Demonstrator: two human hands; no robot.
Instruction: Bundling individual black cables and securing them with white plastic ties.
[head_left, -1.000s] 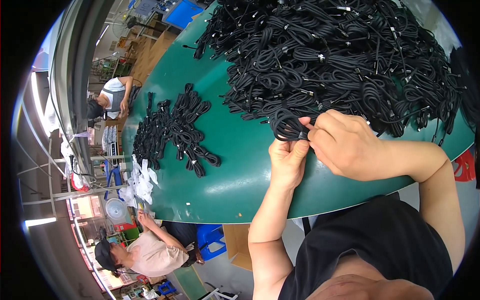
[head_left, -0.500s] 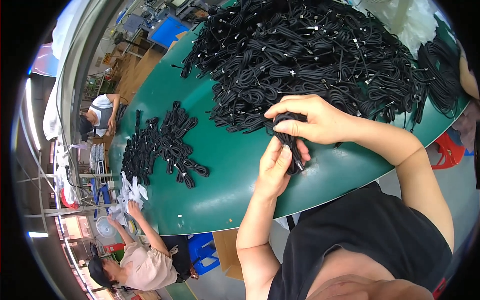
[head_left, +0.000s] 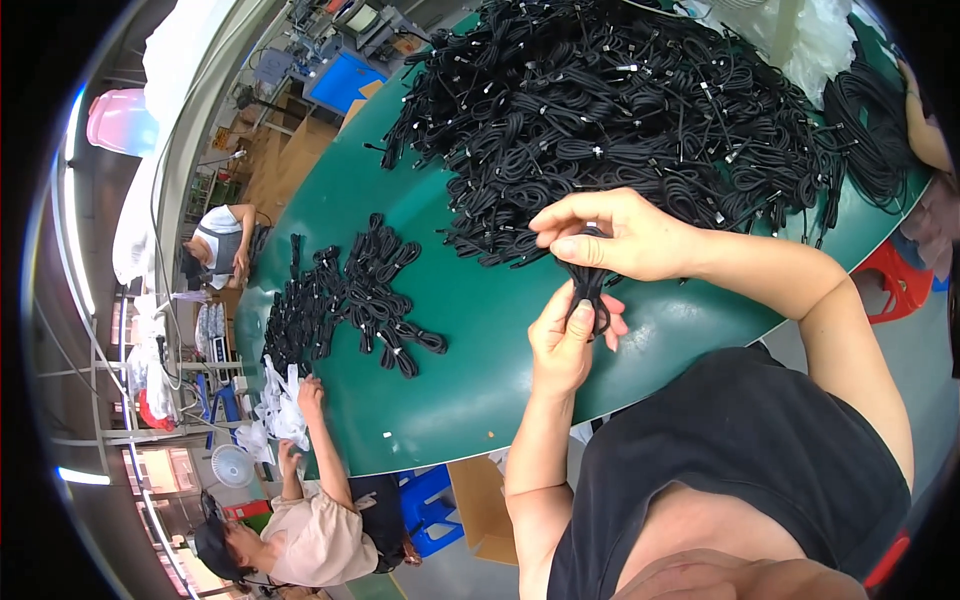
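A coiled black cable [head_left: 588, 285] is gripped between both of my hands, above the near part of the green table. My left hand [head_left: 568, 345] pinches its lower part, with the thumb on top and the fingertips showing past it on the right. My right hand [head_left: 630, 238] curls over the upper end, thumb pressed against the coil. The fingers hide part of the cable's top. Just beyond my hands lies a large heap of bundled black cables [head_left: 600, 120] with light metallic connectors.
A smaller pile of coiled cables [head_left: 350, 295] lies on the green table [head_left: 470, 370] to the left. At the left edge a co-worker [head_left: 320, 530] handles white plastic bags [head_left: 280, 405]. Another person [head_left: 222, 245] sits farther off. A red stool [head_left: 892, 285] stands at the right.
The view has shifted, so the table's contents appear farther right. My hands still hold the cable, its coil now turned more upright. The co-worker's arm has moved up by the white bags.
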